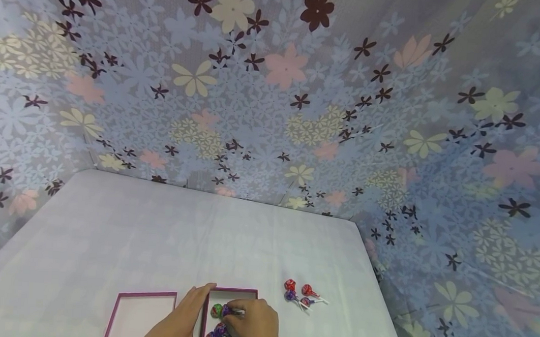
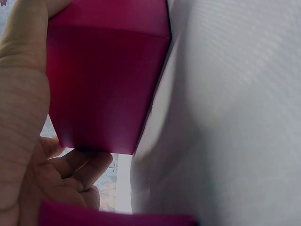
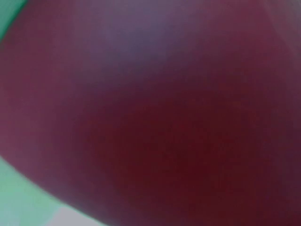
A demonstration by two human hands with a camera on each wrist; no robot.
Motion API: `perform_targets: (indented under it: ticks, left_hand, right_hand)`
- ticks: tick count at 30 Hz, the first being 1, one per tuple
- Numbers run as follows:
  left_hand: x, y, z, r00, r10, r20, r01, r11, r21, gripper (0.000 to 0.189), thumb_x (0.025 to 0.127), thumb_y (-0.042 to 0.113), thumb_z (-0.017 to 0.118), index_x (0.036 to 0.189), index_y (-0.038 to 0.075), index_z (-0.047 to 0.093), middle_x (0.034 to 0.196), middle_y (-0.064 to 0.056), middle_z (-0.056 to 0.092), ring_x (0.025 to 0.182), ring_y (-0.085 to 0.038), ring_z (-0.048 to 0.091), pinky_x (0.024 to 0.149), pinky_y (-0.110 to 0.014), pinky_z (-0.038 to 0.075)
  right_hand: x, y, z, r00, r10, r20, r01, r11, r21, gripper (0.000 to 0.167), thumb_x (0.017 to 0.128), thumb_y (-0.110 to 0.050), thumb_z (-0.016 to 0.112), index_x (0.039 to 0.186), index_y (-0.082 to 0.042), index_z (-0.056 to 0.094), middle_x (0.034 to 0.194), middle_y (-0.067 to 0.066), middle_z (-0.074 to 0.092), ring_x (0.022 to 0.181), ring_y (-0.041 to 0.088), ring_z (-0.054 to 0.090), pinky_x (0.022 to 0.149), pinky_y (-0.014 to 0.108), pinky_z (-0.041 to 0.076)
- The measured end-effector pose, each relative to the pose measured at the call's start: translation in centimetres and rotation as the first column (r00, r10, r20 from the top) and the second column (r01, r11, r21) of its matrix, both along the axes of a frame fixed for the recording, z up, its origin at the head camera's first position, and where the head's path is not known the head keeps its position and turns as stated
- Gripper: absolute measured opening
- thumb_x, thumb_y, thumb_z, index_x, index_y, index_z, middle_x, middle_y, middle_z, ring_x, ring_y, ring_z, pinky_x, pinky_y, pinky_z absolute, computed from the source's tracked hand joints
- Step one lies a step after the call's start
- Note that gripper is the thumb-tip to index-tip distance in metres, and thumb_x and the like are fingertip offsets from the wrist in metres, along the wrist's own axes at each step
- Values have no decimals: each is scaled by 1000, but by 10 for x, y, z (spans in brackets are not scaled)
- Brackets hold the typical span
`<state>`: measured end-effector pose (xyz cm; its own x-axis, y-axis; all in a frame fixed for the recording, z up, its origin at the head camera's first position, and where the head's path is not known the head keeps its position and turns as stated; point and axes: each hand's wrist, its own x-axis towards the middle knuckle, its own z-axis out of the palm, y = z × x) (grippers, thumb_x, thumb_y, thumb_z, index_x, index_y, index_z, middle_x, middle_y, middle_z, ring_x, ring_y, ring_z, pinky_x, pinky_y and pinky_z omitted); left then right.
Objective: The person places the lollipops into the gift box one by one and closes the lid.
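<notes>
In the head view, my left hand (image 1: 180,320) lies along the left side of a magenta box (image 1: 257,293) with a white inside. The left wrist view shows its thumb at the top edge of the box wall (image 2: 103,89) and curled fingers (image 2: 91,172) against the far end. My right hand (image 1: 257,324) reaches into the box and pinches a purple-wrapped lollipop (image 1: 227,310) near its white stick. Beside that lies a green-wrapped lollipop (image 1: 216,311). More purple and red lollipops (image 1: 216,335) lie closer to me in the box, partly behind the right hand.
Several red and purple lollipops (image 1: 306,290) lie on the white tabletop (image 1: 193,236) right of the box. A shallow magenta-rimmed tray or lid (image 1: 145,317) sits to the left. Flowered cloth (image 1: 254,111) hangs behind the table. Blurred dark red fills most of the right wrist view.
</notes>
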<state>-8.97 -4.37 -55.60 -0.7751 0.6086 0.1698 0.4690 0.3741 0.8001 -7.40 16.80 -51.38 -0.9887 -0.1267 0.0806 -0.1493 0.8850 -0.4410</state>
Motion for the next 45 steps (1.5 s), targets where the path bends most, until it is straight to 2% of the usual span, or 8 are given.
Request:
perform_targets:
  ticks: [4, 11, 20, 27, 30, 33, 40, 45]
  left_hand:
    - [0, 0, 0, 1000, 0, -12, 0, 1000, -6, 129, 63, 59, 87, 153, -3, 19, 149, -39, 33, 126, -76, 27, 83, -86, 35]
    - [0, 0, -1, 997, 2, -81, -2, 1000, 6, 128, 65, 70, 80, 151, -4, 20, 147, -37, 38, 125, -74, 32, 86, -84, 36]
    - [-1, -2, -6, 995, 9, -98, -8, 1000, 13, 129, 65, 77, 72, 151, -5, 21, 147, -37, 37, 125, -73, 33, 86, -84, 37]
    - [0, 0, 1, 1000, 23, -2, -23, 999, -28, 131, 59, 48, 93, 154, -3, 18, 152, -36, 31, 130, -72, 27, 86, -85, 36]
    - [-1, 0, 1, 1000, 27, 5, -27, 999, -39, 131, 59, 46, 94, 154, -3, 18, 153, -35, 31, 131, -71, 26, 88, -84, 36]
    - [-2, 1, 0, 1000, 16, -12, -17, 999, -36, 132, 60, 50, 92, 154, -3, 18, 153, -35, 32, 130, -72, 26, 88, -84, 35]
    - [-3, -1, -3, 1000, -13, -24, 13, 1000, 10, 128, 66, 66, 81, 153, -6, 19, 151, -37, 33, 127, -75, 27, 86, -85, 34]
    - [-4, -1, -7, 992, -5, -127, 8, 1000, 26, 129, 69, 79, 69, 150, -8, 21, 147, -37, 39, 126, -70, 35, 85, -82, 39]
  right_hand:
    - [-1, 1, -2, 1000, 15, -21, -15, 1000, 11, 24, 69, -36, 90, 91, -29, 82, 81, -11, 77, 70, 7, 71, 61, 28, 56]
    - [-2, 0, -3, 1000, 25, -19, -24, 999, 29, 23, 69, -37, 90, 90, -31, 82, 79, -13, 77, 69, 4, 70, 60, 27, 55]
    - [-1, -3, -3, 999, 20, -25, -19, 999, 49, 22, 67, -35, 91, 87, -32, 82, 76, -15, 76, 66, 3, 68, 57, 25, 52]
    - [-1, -1, -4, 998, 35, -60, -31, 997, 66, 23, 66, -36, 91, 87, -33, 82, 78, -13, 76, 66, 5, 69, 55, 25, 52]
    - [-1, 0, -4, 997, 41, -71, -35, 996, 77, 24, 66, -35, 91, 87, -33, 82, 79, -12, 77, 67, 6, 70, 55, 26, 52]
    - [-2, 1, -3, 996, 41, -73, -36, 996, 77, 23, 66, -33, 91, 87, -32, 82, 79, -12, 77, 67, 6, 70, 55, 26, 53]
    - [-1, -2, -4, 1000, 19, 7, -19, 997, 81, 20, 68, -34, 91, 85, -34, 81, 76, -17, 75, 67, 5, 69, 58, 28, 54]
    - [-1, -2, -3, 999, 33, 7, -34, 995, 89, 20, 68, -27, 90, 84, -33, 81, 77, -16, 75, 68, 6, 69, 58, 28, 54]
